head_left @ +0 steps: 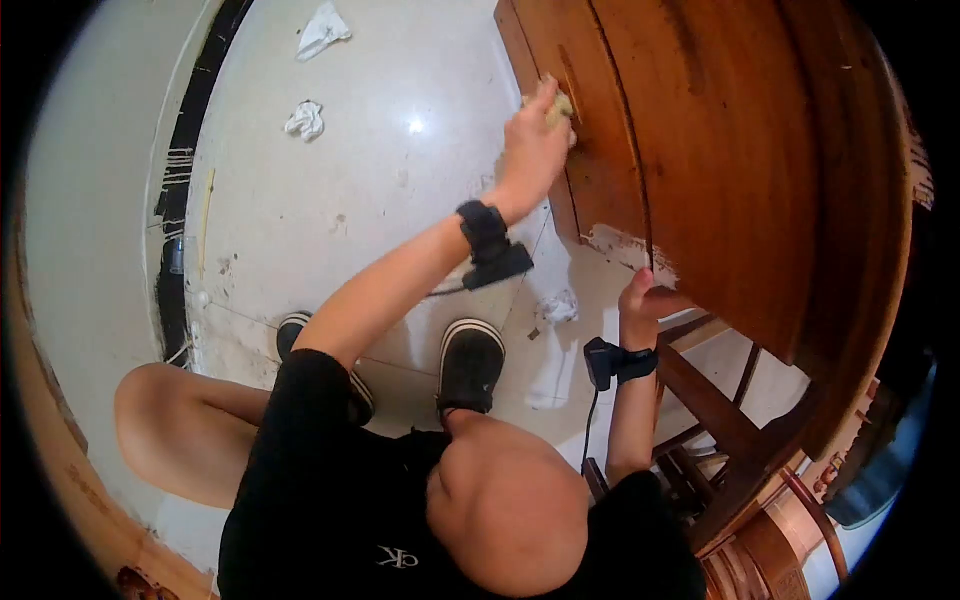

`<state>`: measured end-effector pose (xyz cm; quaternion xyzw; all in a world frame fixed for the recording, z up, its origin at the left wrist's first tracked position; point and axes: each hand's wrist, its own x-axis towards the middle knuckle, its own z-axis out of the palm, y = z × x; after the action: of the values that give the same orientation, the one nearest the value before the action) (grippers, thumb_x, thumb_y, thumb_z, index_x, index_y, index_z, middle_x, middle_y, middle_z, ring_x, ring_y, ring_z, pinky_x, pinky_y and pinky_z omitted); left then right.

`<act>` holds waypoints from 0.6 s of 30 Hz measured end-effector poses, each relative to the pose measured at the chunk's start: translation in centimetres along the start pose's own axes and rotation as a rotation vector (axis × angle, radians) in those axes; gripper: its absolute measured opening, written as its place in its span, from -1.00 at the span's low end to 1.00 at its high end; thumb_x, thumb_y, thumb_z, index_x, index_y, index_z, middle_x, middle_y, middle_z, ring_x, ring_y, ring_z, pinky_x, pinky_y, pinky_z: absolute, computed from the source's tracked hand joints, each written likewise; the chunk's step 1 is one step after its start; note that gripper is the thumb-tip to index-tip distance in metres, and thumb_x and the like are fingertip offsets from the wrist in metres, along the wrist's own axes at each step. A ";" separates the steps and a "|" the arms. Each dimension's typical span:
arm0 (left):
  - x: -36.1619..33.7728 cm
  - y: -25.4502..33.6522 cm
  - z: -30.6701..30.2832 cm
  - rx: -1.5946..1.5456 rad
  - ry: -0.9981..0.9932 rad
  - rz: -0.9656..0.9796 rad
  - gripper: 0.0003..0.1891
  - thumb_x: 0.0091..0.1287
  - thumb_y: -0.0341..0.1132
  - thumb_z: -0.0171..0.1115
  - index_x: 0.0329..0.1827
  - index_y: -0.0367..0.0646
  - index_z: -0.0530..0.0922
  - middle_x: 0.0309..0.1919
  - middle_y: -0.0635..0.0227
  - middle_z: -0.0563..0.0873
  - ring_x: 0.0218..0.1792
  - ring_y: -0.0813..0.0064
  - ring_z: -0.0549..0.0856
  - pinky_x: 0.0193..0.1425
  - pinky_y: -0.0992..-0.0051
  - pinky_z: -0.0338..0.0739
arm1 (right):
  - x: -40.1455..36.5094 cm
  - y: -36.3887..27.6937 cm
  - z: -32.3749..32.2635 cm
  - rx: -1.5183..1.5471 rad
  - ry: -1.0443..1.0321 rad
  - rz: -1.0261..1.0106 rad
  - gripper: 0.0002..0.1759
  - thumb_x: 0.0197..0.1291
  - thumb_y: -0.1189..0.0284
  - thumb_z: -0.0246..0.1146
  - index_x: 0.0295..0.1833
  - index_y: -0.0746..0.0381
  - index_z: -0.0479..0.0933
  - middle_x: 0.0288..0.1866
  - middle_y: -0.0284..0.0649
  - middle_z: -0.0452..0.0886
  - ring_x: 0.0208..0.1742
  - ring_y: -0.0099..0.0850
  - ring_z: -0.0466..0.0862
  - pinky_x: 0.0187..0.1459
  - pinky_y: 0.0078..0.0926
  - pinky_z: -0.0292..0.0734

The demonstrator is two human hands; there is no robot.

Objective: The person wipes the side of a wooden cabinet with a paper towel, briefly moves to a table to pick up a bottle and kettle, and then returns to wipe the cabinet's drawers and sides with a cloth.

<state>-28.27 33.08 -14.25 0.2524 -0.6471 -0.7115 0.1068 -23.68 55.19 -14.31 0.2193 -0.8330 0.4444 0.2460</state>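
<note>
My left hand (541, 135) reaches far forward and is closed on a yellowish crumpled cloth (562, 107), pressed against the side of a reddish-brown wooden table (740, 150). The fingers hide part of the cloth, and it could be a sponge. Lower down, my right hand (645, 299) grips the table's near edge, thumb on top and the other fingers mostly hidden. Beside that hand, a pale, worn patch (630, 249) marks the wood. Both wrists wear black straps with small boxes.
Two crumpled white tissues (304, 121) lie on the pale tiled floor (380, 190); another white wad (557, 307) sits between my shoe (471, 365) and the table. A thin yellow stick (208, 220) lies by the dark skirting. Wooden chair parts (715, 405) stand under and beside the table.
</note>
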 end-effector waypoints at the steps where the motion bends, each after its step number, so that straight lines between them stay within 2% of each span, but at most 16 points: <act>1: 1.4 -0.7 -0.1 0.022 0.029 0.043 -0.54 0.26 -0.48 0.04 0.25 -0.35 0.43 0.02 -0.20 0.61 -0.01 -0.01 0.66 0.07 0.34 0.53 | -0.2 0.0 -0.1 0.005 -0.009 0.017 -0.08 0.22 0.08 0.25 0.42 0.43 -0.02 0.38 0.06 0.24 0.33 -0.09 0.35 0.35 -0.20 0.21; 3: 2.8 -1.1 -0.3 0.139 0.083 0.136 -0.54 0.26 -0.46 0.04 0.26 -0.30 0.44 -0.03 -0.21 0.62 -0.09 -0.01 0.67 -0.03 0.35 0.55 | -0.5 0.1 -0.1 -0.010 -0.020 0.038 -0.07 0.22 0.05 0.24 0.43 0.41 -0.04 0.39 0.07 0.24 0.32 -0.10 0.36 0.35 -0.20 0.22; 6: 0.7 0.0 -0.8 0.130 -0.062 -0.017 -0.53 0.25 -0.44 0.06 0.28 -0.27 0.44 -0.03 -0.21 0.62 -0.05 -0.02 0.67 -0.03 0.33 0.54 | -0.8 1.2 1.0 0.027 0.051 -0.033 -0.03 0.24 0.02 0.22 0.45 0.38 -0.12 0.39 0.08 0.23 0.33 -0.10 0.37 0.34 -0.21 0.23; 9: -3.1 -1.9 0.1 0.175 -0.121 -0.044 -0.51 0.24 -0.43 0.09 0.28 -0.28 0.44 0.00 -0.18 0.61 0.02 -0.02 0.65 0.00 0.30 0.53 | -0.6 1.1 1.1 0.037 0.037 -0.063 0.00 0.27 0.01 0.19 0.47 0.34 -0.24 0.40 0.09 0.21 0.33 -0.09 0.35 0.35 -0.19 0.22; 11: -6.4 -2.0 0.3 0.092 -0.173 -0.085 -0.50 0.23 -0.42 0.10 0.28 -0.28 0.43 -0.03 -0.17 0.62 0.03 -0.02 0.64 0.02 0.28 0.53 | -0.5 0.6 0.7 0.003 -0.009 -0.038 0.01 0.29 0.02 0.17 0.48 0.31 -0.32 0.42 0.10 0.18 0.34 -0.08 0.34 0.36 -0.17 0.21; 14: -9.8 -3.1 1.3 0.149 -0.085 0.195 -0.49 0.22 -0.42 0.12 0.29 -0.27 0.43 -0.08 -0.16 0.64 -0.04 -0.01 0.67 0.01 0.28 0.53 | -0.3 0.3 0.3 -0.037 -0.049 -0.020 0.02 0.30 0.04 0.15 0.49 0.28 -0.39 0.44 0.10 0.12 0.35 -0.08 0.33 0.36 -0.16 0.20; 17: -10.1 -3.7 2.3 0.097 -0.038 0.120 -0.50 0.25 -0.40 0.11 0.30 -0.25 0.43 -0.10 -0.12 0.67 -0.09 0.03 0.69 0.00 0.31 0.54 | 0.0 0.4 0.5 -0.021 -0.025 -0.067 0.02 0.31 0.05 0.14 0.49 0.27 -0.43 0.46 0.09 0.08 0.35 -0.09 0.33 0.37 -0.17 0.19; 18: -9.4 -2.7 1.8 0.089 -0.066 -0.023 -0.50 0.26 -0.39 0.10 0.30 -0.25 0.43 -0.09 -0.12 0.67 -0.10 0.04 0.69 -0.01 0.32 0.54 | -0.1 0.5 0.6 -0.022 -0.020 -0.068 0.03 0.31 0.05 0.14 0.49 0.26 -0.43 0.46 0.09 0.07 0.35 -0.09 0.32 0.38 -0.18 0.18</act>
<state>-20.71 39.57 -14.72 0.2407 -0.6781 -0.6913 0.0658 -24.01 55.00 -14.98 0.2494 -0.8322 0.4245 0.2551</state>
